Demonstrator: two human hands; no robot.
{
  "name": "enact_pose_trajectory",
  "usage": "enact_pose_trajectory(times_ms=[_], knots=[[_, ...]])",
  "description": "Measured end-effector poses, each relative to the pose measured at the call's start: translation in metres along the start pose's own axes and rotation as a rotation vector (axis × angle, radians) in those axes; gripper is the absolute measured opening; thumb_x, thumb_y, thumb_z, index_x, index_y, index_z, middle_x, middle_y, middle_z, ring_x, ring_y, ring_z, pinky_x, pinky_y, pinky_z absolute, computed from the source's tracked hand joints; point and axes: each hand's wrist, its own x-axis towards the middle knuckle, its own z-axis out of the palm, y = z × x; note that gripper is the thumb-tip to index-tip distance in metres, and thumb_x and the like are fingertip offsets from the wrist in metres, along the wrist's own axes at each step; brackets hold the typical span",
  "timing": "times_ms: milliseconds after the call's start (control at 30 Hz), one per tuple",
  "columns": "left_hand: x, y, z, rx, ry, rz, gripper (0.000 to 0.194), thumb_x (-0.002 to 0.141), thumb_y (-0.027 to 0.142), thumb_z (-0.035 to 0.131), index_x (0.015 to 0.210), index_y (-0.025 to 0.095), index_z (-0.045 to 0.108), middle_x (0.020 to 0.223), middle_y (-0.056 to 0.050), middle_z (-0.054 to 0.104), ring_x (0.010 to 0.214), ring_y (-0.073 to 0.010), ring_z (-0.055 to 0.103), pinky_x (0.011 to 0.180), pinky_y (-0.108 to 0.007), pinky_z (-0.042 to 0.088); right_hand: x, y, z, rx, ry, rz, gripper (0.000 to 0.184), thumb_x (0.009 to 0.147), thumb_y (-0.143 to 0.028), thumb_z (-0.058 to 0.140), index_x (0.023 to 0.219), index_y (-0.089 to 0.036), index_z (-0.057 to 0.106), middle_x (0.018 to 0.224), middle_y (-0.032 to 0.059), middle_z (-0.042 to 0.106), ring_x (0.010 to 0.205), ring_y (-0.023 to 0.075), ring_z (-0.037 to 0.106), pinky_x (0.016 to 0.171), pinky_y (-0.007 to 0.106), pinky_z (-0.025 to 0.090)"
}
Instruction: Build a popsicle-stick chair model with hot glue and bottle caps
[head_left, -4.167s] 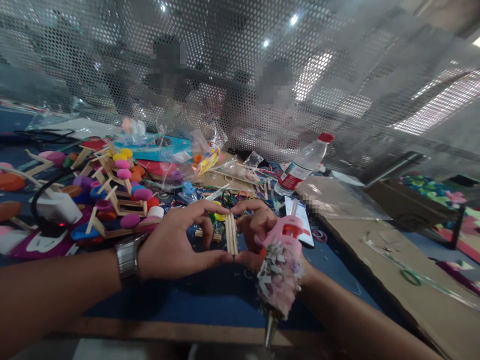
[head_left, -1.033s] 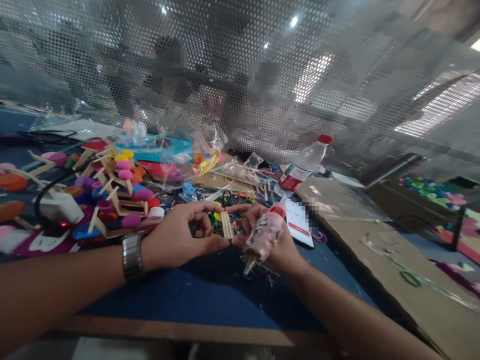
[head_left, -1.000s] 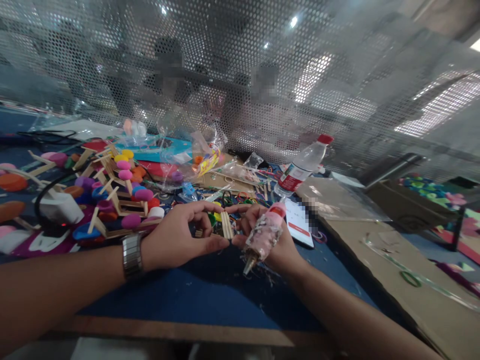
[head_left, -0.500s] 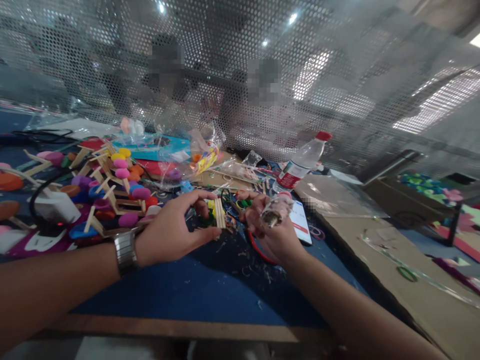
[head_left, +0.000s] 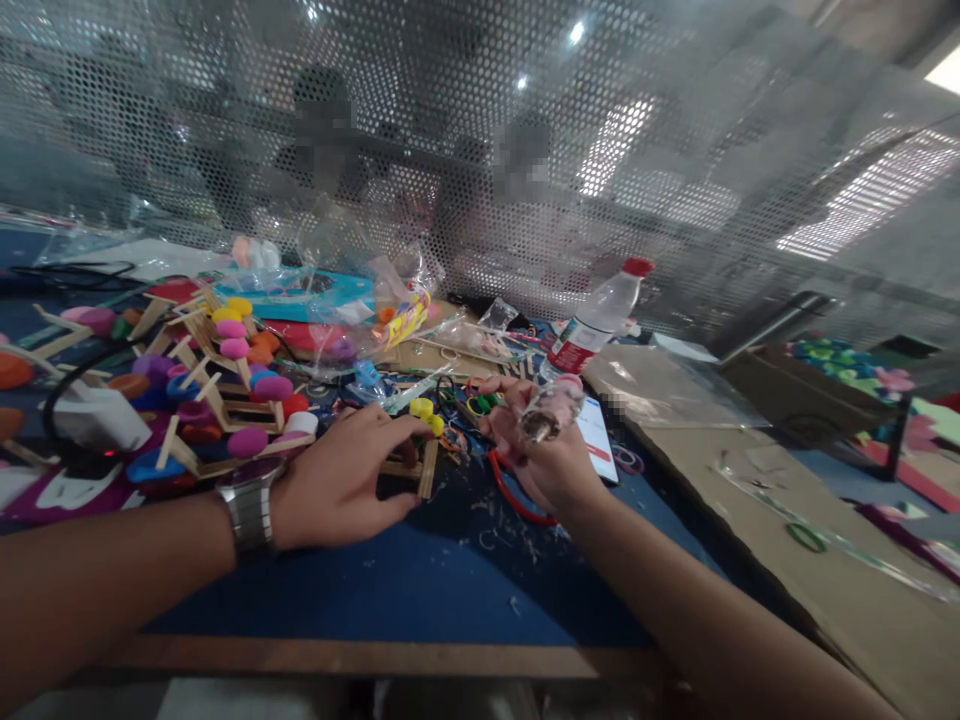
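My left hand [head_left: 349, 475], with a metal watch at the wrist, is closed around a small frame of wooden craft sticks [head_left: 426, 468]. Its thumb touches the frame's lower end, and its fingers partly hide it. Yellow round caps [head_left: 425, 412] show just beyond those fingers. In my right hand [head_left: 551, 465] is what looks like a glue gun [head_left: 551, 408], pale pinkish and smeared, with one dirty end facing me. The fingers are wrapped round it and hide much of its body. Under this hand, red-handled scissors [head_left: 514, 498] lie on the blue table [head_left: 420, 590].
Stick frames with coloured caps [head_left: 240, 410] crowd the left, beside a purple power strip [head_left: 64, 495] with a white plug [head_left: 112, 418]. A bottle [head_left: 592, 325] and a phone [head_left: 596, 435] stand and lie beyond my right hand. Cardboard [head_left: 750, 500] covers the right side.
My left hand has moved slightly left and down with the stick frame, which has turned so more of its side shows. The right hand keeps nearly the same place.
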Motion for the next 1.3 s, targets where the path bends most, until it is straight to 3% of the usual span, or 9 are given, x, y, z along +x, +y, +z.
enact_pose_trajectory(times_ms=[333, 500, 667, 933, 1300], knots=[[0.0014, 0.0000, -0.0007, -0.024, -0.040, -0.008, 0.052, 0.074, 0.020, 0.064, 0.126, 0.017, 0.057, 0.104, -0.012, 0.063, 0.099, -0.0315, 0.057, 0.085, -0.043, 0.046, -0.0009, -0.0001, 0.0001, -0.013, 0.013, -0.013, 0.042, 0.061, -0.025, 0.086, 0.067, -0.022, 0.045, 0.097, -0.0009, 0.070, 0.044, 0.0046, 0.041, 0.043, 0.027, 0.032], [0.0006, 0.0004, 0.0000, -0.020, -0.049, 0.047, 0.049, 0.074, 0.013, 0.062, 0.123, 0.019, 0.058, 0.098, -0.007, 0.064, 0.095, -0.0278, 0.058, 0.085, -0.039, 0.044, -0.0012, -0.0005, 0.0004, -0.007, -0.002, 0.000, 0.043, 0.060, -0.026, 0.086, 0.068, -0.023, 0.045, 0.089, -0.0024, 0.068, 0.044, 0.0051, 0.039, 0.046, 0.029, 0.034], [-0.0011, 0.0032, 0.0007, -0.026, -0.098, 0.082, 0.057, 0.078, 0.020, 0.068, 0.132, 0.025, 0.054, 0.101, -0.007, 0.062, 0.098, -0.0287, 0.058, 0.085, -0.039, 0.045, -0.0013, -0.0021, 0.0006, -0.012, -0.003, 0.007, 0.045, 0.061, -0.030, 0.087, 0.067, -0.022, 0.044, 0.086, -0.0029, 0.067, 0.045, 0.0052, 0.041, 0.050, 0.029, 0.036], [-0.0017, 0.0044, 0.0000, -0.042, -0.075, 0.106, 0.054, 0.076, 0.024, 0.071, 0.128, 0.023, 0.057, 0.104, -0.009, 0.062, 0.098, -0.0286, 0.059, 0.083, -0.039, 0.048, 0.0000, -0.0012, -0.0002, -0.043, -0.012, -0.022, 0.042, 0.064, -0.031, 0.086, 0.067, -0.022, 0.045, 0.085, -0.0019, 0.069, 0.041, 0.0045, 0.038, 0.043, 0.028, 0.029], [-0.0029, 0.0094, -0.0029, -0.149, -0.156, 0.185, 0.052, 0.076, 0.026, 0.074, 0.125, 0.024, 0.057, 0.107, -0.007, 0.067, 0.097, -0.0251, 0.064, 0.086, -0.037, 0.051, 0.0000, 0.0007, -0.0021, -0.023, -0.006, -0.003, 0.041, 0.061, -0.026, 0.086, 0.070, -0.022, 0.046, 0.098, -0.0002, 0.070, 0.042, 0.0035, 0.038, 0.040, 0.026, 0.026]])
